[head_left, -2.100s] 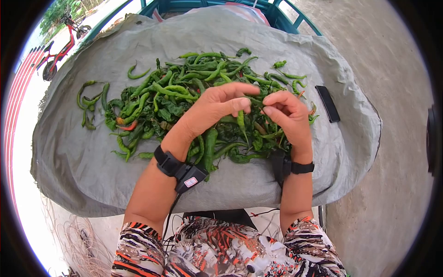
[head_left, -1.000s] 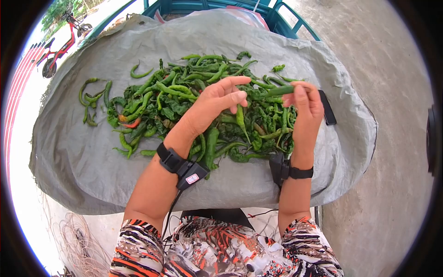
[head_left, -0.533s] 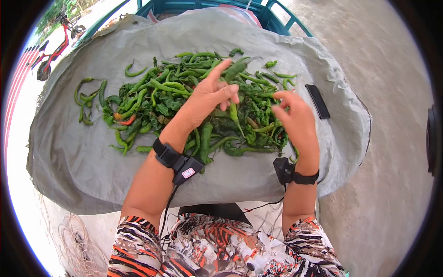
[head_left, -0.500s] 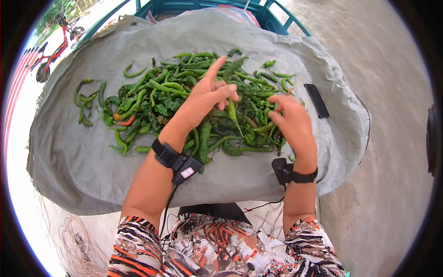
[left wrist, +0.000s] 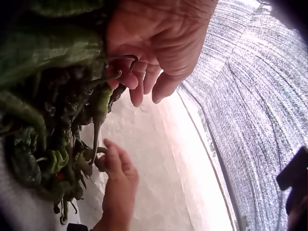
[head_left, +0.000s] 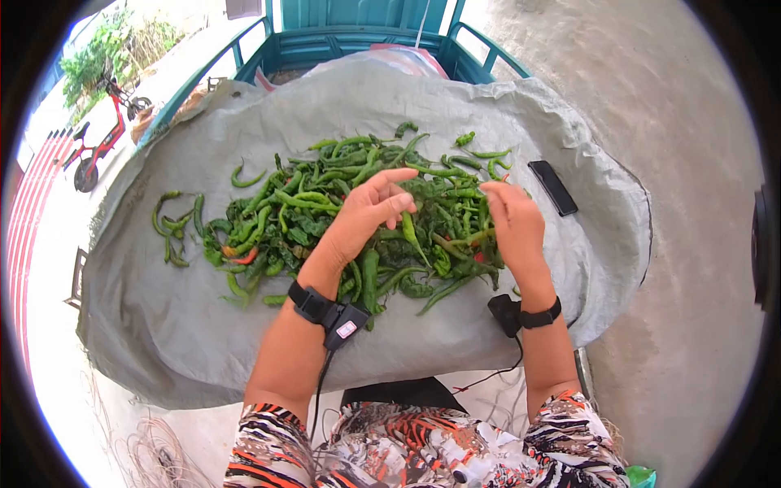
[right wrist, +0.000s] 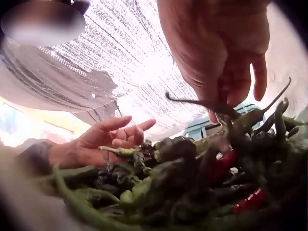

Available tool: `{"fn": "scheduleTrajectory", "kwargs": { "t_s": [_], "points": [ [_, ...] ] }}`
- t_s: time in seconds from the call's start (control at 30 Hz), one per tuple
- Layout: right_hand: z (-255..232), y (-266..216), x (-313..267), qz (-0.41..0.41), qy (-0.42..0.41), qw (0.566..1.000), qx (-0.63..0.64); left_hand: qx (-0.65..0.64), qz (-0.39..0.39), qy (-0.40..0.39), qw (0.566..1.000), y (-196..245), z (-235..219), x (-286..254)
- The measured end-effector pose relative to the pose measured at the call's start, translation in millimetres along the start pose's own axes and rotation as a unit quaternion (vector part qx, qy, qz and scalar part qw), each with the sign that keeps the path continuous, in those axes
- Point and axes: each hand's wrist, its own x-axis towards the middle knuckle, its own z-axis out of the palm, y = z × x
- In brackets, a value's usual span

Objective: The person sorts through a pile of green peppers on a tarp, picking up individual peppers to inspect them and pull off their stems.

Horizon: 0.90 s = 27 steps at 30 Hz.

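Observation:
A heap of green chili peppers, with a few red ones and wilted leaves among them, lies on a grey sheet. My left hand is over the heap's middle with its index finger extended. Its lower fingers hold a light green chili pepper that hangs tip down; thin stems cross those fingers in the left wrist view. At the heap's right side my right hand points its fingers down among the peppers. Thumb and fingertips pinch at a green chili pepper, which partly hides them in the right wrist view.
A black phone lies on the sheet right of the heap. Several curved peppers lie apart at the left. A teal cart bed stands behind, and a red electric bike is parked at the far left.
The right hand held up a green pepper at the right a second ago, then came back to the heap without it. Peppers at the front right have shifted, showing a red one. The left hand keeps its hanging pepper.

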Motion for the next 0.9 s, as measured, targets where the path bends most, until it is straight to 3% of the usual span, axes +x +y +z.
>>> {"fn": "scheduleTrajectory", "kwargs": {
  "t_s": [0.03, 0.13, 0.23, 0.33, 0.5, 0.6, 0.63, 0.7, 0.77, 0.87, 0.9],
  "points": [
    [-4.4, -6.4, 2.4, 0.012, 0.049, 0.998, 0.04, 0.006, 0.0, -0.003, 1.0, -1.5, -0.7, 0.7],
    [-14.4, -21.6, 8.8, 0.083, 0.051, 0.978, 0.183, 0.015, -0.002, -0.005, 1.0, -1.4, 0.9, 1.3],
    [-9.4, -31.4, 12.7, 0.102, 0.096, 0.93, 0.34, 0.022, -0.015, -0.016, 1.0, 3.8, 0.9, 0.5],
    [-9.9, -44.4, 18.7, 0.077, 0.049, 0.925, 0.368, 0.022, -0.004, -0.014, 1.0, 5.3, 4.6, -1.9],
    [9.2, -59.1, 16.0, 0.127, -0.105, 0.852, 0.497, 0.049, -0.008, -0.039, 0.998, 8.9, 7.5, -5.2],
    [12.0, -65.2, 7.7, 0.136, -0.113, 0.825, 0.537, 0.054, -0.006, -0.052, 0.997, 1.6, -0.2, 0.5],
    [19.4, -62.4, 3.3, 0.123, -0.077, 0.868, 0.475, 0.044, 0.002, -0.047, 0.998, -2.2, -3.0, 1.7],
    [16.1, -64.8, -4.0, 0.123, -0.115, 0.933, 0.319, 0.01, 0.018, -0.015, 1.0, -0.7, 3.0, -0.6],
    [12.7, -62.9, -14.9, 0.094, -0.162, 0.97, 0.152, 0.0, 0.018, 0.003, 1.0, 0.2, 4.3, -1.0],
    [13.7, -56.2, -21.5, 0.148, -0.258, 0.936, 0.19, 0.006, 0.008, 0.004, 1.0, -2.2, 2.3, 0.3],
    [12.3, -57.6, -22.4, 0.145, -0.24, 0.942, 0.186, 0.008, 0.003, 0.001, 1.0, -1.2, 2.9, -0.2]
  ]
}}
